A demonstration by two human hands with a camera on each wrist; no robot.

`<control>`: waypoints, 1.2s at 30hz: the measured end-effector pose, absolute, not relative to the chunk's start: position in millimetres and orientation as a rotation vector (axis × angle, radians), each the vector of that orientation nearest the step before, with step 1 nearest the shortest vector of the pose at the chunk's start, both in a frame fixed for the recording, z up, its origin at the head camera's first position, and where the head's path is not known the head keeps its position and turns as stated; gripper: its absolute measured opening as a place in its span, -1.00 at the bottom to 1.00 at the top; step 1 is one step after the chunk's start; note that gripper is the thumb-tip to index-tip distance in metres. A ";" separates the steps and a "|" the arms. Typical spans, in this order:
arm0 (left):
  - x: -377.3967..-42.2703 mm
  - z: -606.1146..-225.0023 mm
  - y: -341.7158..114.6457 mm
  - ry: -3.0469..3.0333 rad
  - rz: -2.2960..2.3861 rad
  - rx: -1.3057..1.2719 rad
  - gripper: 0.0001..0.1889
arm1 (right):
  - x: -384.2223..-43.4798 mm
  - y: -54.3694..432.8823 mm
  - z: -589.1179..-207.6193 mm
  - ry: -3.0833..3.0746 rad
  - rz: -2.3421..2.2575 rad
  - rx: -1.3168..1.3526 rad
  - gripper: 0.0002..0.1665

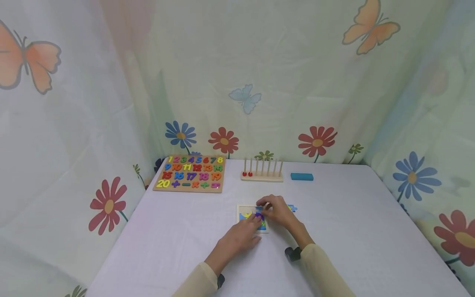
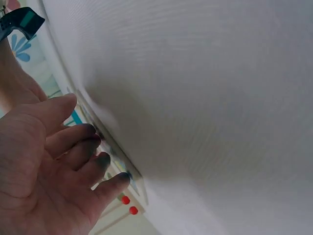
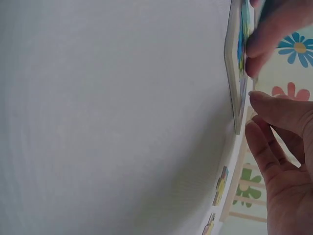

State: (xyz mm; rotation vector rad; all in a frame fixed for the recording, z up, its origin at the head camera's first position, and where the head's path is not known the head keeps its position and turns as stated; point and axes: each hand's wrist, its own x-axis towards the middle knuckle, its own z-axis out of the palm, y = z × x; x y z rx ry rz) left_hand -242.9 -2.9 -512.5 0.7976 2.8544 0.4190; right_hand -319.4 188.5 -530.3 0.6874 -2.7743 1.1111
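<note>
A small jigsaw puzzle in a pale wooden frame [image 1: 238,210] lies on the table, with blue, yellow and purple pieces in it. My left hand [image 1: 241,236] rests its fingertips on the puzzle from the near left, fingers loosely bent in the left wrist view. Over the frame's far right corner is my right hand [image 1: 277,210]. In the right wrist view, its thumb [image 3: 274,107] and bent fingers [image 3: 261,147] stand apart beside the frame, with no piece visible between them. Loose puzzle pieces [image 1: 292,208] lie just right of that hand, partly hidden by it in the head view.
At the back left lies a number board [image 1: 189,190] with colourful numerals. A wooden peg stand [image 1: 265,179] with red beads on its left pegs stands at the back middle. Right of it is a teal block [image 1: 302,177]. Flowered curtains [image 1: 278,82] enclose the white table [image 1: 356,231].
</note>
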 end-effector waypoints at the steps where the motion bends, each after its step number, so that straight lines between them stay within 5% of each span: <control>1: -242.1 -513.4 -3.2 2.848 0.413 0.792 -0.36 | -319.3 188.6 -530.3 -2.781 1.112 0.674 -0.65; 36: -241.4 -515.9 -2.2 2.841 0.369 0.806 -0.33 | -321.4 192.9 -525.8 -2.895 1.051 0.610 -0.71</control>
